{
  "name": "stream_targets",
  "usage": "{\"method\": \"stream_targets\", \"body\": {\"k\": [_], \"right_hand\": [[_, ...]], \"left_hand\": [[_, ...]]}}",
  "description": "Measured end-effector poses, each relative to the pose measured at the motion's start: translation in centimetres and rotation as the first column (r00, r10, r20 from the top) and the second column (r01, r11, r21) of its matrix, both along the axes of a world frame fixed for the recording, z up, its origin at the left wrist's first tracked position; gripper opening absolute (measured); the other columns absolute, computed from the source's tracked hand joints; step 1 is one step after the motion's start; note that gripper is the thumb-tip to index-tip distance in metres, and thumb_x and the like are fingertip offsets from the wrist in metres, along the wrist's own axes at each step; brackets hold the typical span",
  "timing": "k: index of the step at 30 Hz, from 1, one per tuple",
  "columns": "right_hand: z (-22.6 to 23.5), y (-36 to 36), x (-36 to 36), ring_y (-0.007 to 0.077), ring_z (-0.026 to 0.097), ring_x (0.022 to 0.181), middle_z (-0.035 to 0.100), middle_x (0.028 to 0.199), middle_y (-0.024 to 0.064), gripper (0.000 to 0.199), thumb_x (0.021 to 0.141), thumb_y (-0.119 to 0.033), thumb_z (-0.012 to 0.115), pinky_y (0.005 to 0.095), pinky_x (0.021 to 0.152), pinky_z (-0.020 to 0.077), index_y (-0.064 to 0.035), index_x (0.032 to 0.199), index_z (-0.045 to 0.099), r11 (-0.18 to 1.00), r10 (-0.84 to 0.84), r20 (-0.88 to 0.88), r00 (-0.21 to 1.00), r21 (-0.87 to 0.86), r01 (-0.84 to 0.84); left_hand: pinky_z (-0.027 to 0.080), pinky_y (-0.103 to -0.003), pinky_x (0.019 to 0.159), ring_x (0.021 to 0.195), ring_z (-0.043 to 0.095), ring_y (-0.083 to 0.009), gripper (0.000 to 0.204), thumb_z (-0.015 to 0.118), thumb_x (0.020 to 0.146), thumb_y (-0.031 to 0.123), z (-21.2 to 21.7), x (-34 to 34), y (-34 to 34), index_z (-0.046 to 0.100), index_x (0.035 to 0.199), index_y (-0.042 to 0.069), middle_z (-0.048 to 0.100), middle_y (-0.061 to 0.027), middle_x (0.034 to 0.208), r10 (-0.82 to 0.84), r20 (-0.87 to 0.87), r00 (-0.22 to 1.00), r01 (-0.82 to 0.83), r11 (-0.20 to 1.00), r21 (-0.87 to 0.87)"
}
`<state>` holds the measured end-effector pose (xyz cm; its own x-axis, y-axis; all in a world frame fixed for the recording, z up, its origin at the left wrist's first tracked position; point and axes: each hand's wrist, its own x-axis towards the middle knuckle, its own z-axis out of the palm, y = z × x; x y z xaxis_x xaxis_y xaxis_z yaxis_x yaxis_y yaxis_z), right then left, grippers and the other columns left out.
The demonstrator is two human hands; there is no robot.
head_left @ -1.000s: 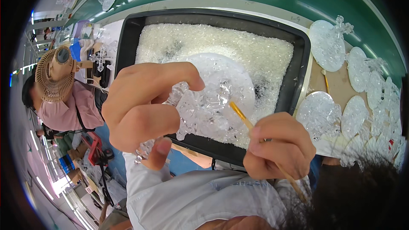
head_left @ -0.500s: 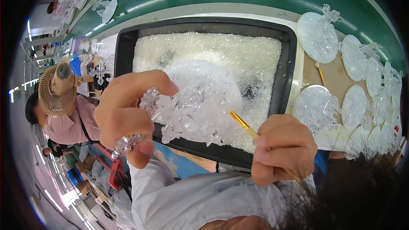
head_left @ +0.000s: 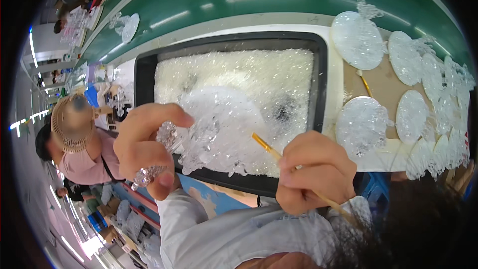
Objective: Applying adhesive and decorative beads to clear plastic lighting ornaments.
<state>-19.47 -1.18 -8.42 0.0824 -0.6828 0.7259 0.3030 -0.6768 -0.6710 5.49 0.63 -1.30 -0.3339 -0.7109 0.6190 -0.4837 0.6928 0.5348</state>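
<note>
My left hand is closed on a round, frosted clear disc ornament with glassy clear figures along its near side. Clear knobbly pieces stick out between the fingers. A thin paintbrush with a gold ferrule is pinched in my right hand. Its tip lies over the disc's right part; whether it touches cannot be made out. Beneath both hands is a black tray filled with shiny whitish flakes, with a dark patch showing through on the right.
Several similar clear disc ornaments stand on the right of the bench, with a second brush among them. Another ornament sits on the green surface. At left are a tan fan and a person in pink.
The view has shifted slightly, so tray and bench sit further left. Both hands keep their grips, and the brush tip stays over nearly the same part of the disc.
</note>
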Motion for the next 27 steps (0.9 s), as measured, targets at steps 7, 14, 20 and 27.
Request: {"method": "stream_targets", "body": {"k": [7,14,20,27], "right_hand": [[0.2,0.7,-1.5,0.0240,0.061,0.061,0.062,0.081,0.0117,0.018,0.068,0.005,0.067,0.0332,0.050,0.0498,-0.0007,0.085,0.063,0.999,0.004,0.116,0.993,-0.052,0.002],[1.7,2.4,-11.6,0.0208,0.053,0.061,0.056,0.080,0.0073,0.018,0.076,-0.005,0.074,0.0304,0.051,0.0454,-0.0058,0.081,0.057,0.944,-0.199,0.141,0.970,-0.239,0.228],[0.8,1.7,-14.4,0.0179,0.046,0.060,0.050,0.082,0.0087,0.021,0.083,-0.002,0.067,0.0267,0.053,0.0408,-0.0073,0.079,0.048,0.881,-0.459,0.384,0.801,0.082,0.466],[-0.5,1.2,-19.1,0.0173,0.049,0.055,0.051,0.083,0.0146,0.016,0.082,-0.004,0.064,0.0235,0.043,0.0408,-0.0020,0.081,0.048,0.776,-0.630,0.166,0.759,0.097,0.623]], "left_hand": [[0.046,-0.032,0.063,0.070,0.056,-0.0256,0.044,0.060,0.085,0.049,-1.6,-0.4,0.4,0.046,0.083,0.007,0.060,-0.0342,0.097,0.092,-0.222,0.971,-0.082,0.995,0.056],[0.042,-0.021,0.063,0.074,0.053,-0.0092,0.029,0.065,0.081,0.023,2.5,-2.9,-9.5,0.050,0.098,0.004,0.061,-0.0185,0.120,0.342,-0.096,0.935,-0.312,0.920,0.237],[0.047,-0.032,0.069,0.078,0.062,-0.0183,0.037,0.060,0.078,0.013,-1.2,-5.5,-24.5,0.050,0.114,0.007,0.065,-0.0173,0.086,0.356,0.448,0.820,-0.502,0.823,0.266],[0.049,-0.040,0.086,0.093,0.064,-0.0397,0.063,0.070,0.078,0.032,-4.9,-9.3,-26.2,0.047,0.130,0.005,0.066,-0.0238,0.100,0.725,0.436,0.533,-0.332,0.653,-0.680]]}}
